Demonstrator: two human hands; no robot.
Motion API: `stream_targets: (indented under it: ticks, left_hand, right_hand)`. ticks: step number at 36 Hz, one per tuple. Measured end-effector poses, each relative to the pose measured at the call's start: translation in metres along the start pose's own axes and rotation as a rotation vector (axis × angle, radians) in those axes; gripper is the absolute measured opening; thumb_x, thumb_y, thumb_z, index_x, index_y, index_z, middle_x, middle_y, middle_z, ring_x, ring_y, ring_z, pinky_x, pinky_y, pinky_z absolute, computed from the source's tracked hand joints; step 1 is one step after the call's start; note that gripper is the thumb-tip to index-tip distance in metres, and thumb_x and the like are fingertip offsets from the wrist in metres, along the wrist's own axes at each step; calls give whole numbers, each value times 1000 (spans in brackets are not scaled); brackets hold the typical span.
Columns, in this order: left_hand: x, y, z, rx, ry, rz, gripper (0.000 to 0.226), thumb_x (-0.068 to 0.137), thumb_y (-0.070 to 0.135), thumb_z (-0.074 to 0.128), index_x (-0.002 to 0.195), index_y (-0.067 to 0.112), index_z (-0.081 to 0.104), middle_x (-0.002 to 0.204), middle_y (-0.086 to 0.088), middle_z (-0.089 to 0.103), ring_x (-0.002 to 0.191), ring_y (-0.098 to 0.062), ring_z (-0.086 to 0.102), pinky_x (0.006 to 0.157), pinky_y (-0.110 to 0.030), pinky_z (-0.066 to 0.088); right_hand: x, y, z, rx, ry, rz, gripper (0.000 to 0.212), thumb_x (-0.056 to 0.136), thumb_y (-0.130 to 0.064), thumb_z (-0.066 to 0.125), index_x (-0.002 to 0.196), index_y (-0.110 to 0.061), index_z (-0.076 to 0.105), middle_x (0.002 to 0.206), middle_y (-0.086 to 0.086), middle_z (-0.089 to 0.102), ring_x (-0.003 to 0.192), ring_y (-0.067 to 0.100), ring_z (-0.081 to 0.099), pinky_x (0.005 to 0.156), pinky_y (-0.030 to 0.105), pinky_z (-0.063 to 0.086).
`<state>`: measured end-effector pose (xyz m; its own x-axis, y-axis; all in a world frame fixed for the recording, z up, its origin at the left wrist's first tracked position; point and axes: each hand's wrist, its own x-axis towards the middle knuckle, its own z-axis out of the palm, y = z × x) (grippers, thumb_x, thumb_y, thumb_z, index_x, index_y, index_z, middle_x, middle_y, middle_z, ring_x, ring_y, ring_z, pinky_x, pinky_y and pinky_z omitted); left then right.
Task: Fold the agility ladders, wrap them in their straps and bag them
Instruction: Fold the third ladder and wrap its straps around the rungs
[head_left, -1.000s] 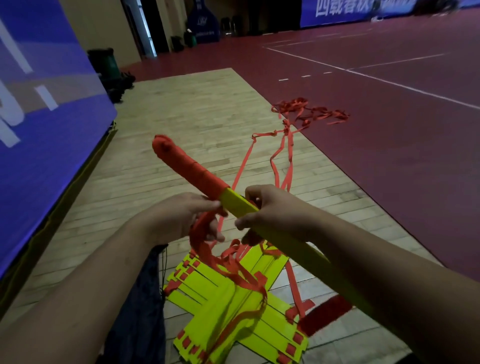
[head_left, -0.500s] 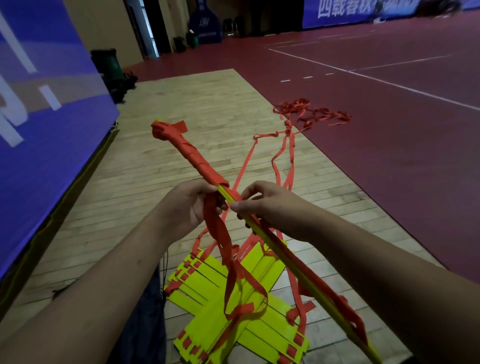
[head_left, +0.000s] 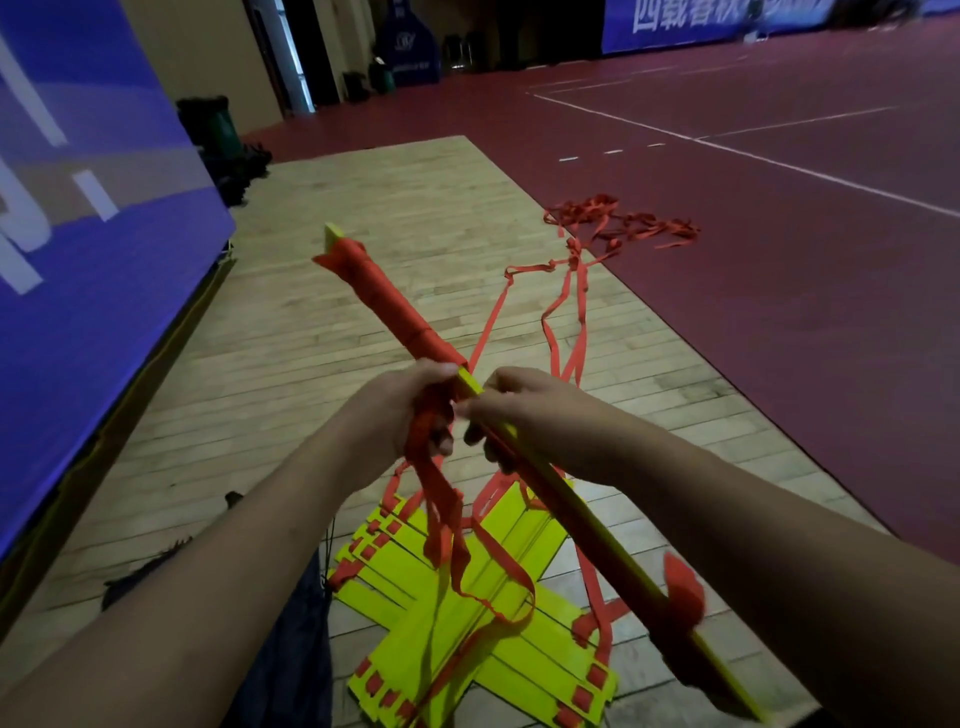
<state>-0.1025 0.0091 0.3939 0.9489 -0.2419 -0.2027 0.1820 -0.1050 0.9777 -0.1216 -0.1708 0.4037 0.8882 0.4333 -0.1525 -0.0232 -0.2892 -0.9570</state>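
- Head view: left hand (head_left: 410, 415) grips the red strap (head_left: 441, 499) taut — so turns lie tight.
- Right hand (head_left: 524, 410), seemingly pinching, steadies the folded ladder (head_left: 597, 525), slanted above the floor (head_left: 322, 322) for winding.

Body in view: two arms only. left forearm (head_left: 234, 571) and right forearm (head_left: 753, 519) both bare all the way to the frame edge. left hand (head_left: 402, 415) and right hand (head_left: 530, 410) bare as well. Dark blue fabric (head_left: 280, 654) low under the left arm: clothing or not, cannot tell.
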Motion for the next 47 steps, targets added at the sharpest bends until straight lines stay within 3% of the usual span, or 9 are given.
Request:
stream_targets:
  ticks: [7,14,19,22,27,31,37,42,47]
  left_hand:
    - [-2,9,-5,-302,49,81,22,98,19,39,92,6,55,56,-2,48,48,-16,52,45,-20,40]
    - [3,-2,-10,11,-9,7,53,79,56,71,94,6,61,67,-6,57,59,-23,62,57,-29,50]
    - [2,-1,-14,-185,63,49,15,93,16,59,86,3,60,68,-9,59,54,-16,60,49,-21,50]
    - [0,6,-18,-299,2,138,14,84,17,61,87,4,66,74,-8,65,61,-16,63,54,-22,53]
    - [-2,8,-22,-182,-58,69,26,81,27,67,96,5,65,74,-8,63,68,-21,65,61,-28,55]
    - [-5,0,-23,115,-80,-150,51,92,50,56,97,0,58,57,-6,53,60,-27,66,56,-30,54]
    - [-6,-2,-5,134,-11,-102,55,89,56,56,94,2,62,56,-2,52,50,-19,57,53,-26,47]
    - [-5,5,-6,-146,57,-13,36,97,21,54,64,11,64,55,-2,46,47,-16,52,48,-22,47]
    - [-9,14,-17,-324,39,61,30,80,11,54,53,12,66,51,-4,45,46,-18,52,49,-25,51]
  right_hand:
    - [0,1,-10,84,-41,68,29,97,-18,64,113,6,61,88,17,67,73,26,59,66,34,48]
    - [5,4,3,-340,15,58,42,101,-39,56,107,3,65,84,10,56,72,19,52,67,35,42]
    - [8,3,-1,-305,43,27,49,97,-46,61,97,2,69,78,10,62,69,20,60,64,34,46]
    - [5,-1,-8,-178,11,9,37,89,-45,72,82,-10,69,63,0,59,57,15,59,57,31,46]
    - [-1,3,-5,83,-148,-4,30,94,-25,71,109,-1,64,100,15,75,88,37,75,81,52,61]
    - [-2,6,-4,43,-37,-11,24,94,-11,69,105,0,51,92,16,73,70,32,75,53,34,59]
    - [4,9,2,-381,70,-59,22,96,-21,68,97,-18,46,87,3,56,64,12,59,52,20,48]
    - [5,4,-1,-204,72,1,37,91,-49,68,102,-17,54,103,10,66,83,20,60,72,36,47]
    - [6,6,-8,-84,-47,65,37,92,-38,71,107,-6,62,101,20,73,85,33,72,77,38,53]
